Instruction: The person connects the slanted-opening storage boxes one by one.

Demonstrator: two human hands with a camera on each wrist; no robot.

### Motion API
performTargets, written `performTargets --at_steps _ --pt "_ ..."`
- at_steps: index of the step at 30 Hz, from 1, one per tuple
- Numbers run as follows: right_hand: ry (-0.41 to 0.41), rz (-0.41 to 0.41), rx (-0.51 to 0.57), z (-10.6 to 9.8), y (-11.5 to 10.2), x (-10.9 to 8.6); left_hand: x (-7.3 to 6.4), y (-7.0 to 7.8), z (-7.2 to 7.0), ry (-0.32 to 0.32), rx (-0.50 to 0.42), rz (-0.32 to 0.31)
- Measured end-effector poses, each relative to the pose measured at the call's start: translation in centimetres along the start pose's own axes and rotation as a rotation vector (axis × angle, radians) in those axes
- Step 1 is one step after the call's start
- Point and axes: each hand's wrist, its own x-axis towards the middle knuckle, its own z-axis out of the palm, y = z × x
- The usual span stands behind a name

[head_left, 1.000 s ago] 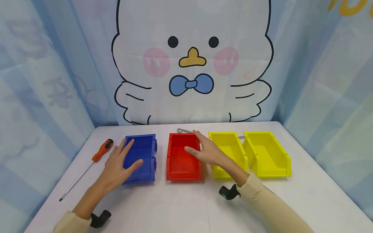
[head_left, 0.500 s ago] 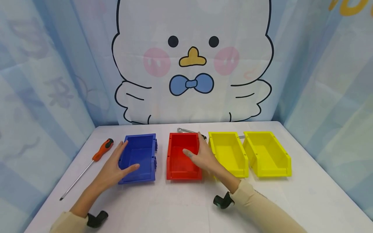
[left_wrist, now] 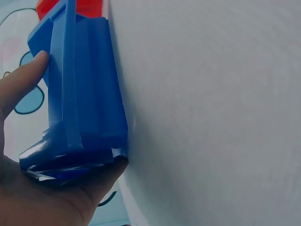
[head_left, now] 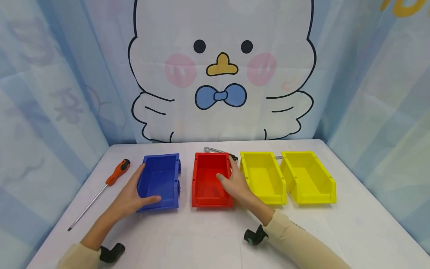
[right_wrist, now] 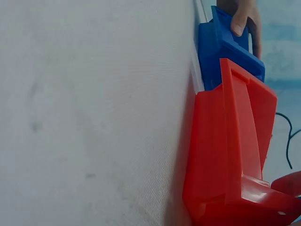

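My left hand (head_left: 129, 196) holds the blue storage bin (head_left: 161, 183) by its left wall, thumb reaching over the inside and fingers along the outside. In the left wrist view the blue bin (left_wrist: 91, 89) sits between thumb and fingers, close against the tabletop. To its right stands the red storage bin (head_left: 208, 190), whose right wall my right hand (head_left: 239, 185) grips in the same way, thumb over the inside. The right wrist view shows the red bin (right_wrist: 221, 150) with the blue bin (right_wrist: 230, 52) beyond it. Both bins stand upright with nothing inside.
Two yellow bins (head_left: 265, 179) stand side by side on the right. A screwdriver (head_left: 117, 172) with an orange and black handle lies left of the blue bin. Behind the red bin a metal tool (head_left: 215, 150) pokes out. A printed curtain (head_left: 221, 119) closes the back.
Both hands have come down onto their bins: the left thumb has lowered into the blue bin, and the right hand has closed in on the red bin's right wall. The blue bin's near end swung slightly left.
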Motion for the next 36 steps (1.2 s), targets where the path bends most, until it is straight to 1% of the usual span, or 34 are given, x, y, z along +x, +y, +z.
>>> performTargets --at_steps 5,12,18,26,36 --pt "0.006 0.005 0.002 0.22 0.07 0.02 0.1 -0.22 -0.19 -0.029 0.012 -0.023" --pt "0.018 0.017 0.022 0.46 0.2 -0.18 0.02 -0.37 -0.21 -0.038 0.003 -0.016" --pt "0.036 0.029 0.054 0.62 0.08 -0.44 0.16 -0.36 -0.39 -0.056 0.016 -0.03" --pt "0.053 0.033 0.085 0.82 -0.05 -0.46 0.37 -0.23 -0.45 -0.084 -0.022 -0.037" --pt "0.045 0.042 0.129 0.74 -0.18 -0.34 0.72 -0.09 -0.32 -0.113 -0.033 -0.044"
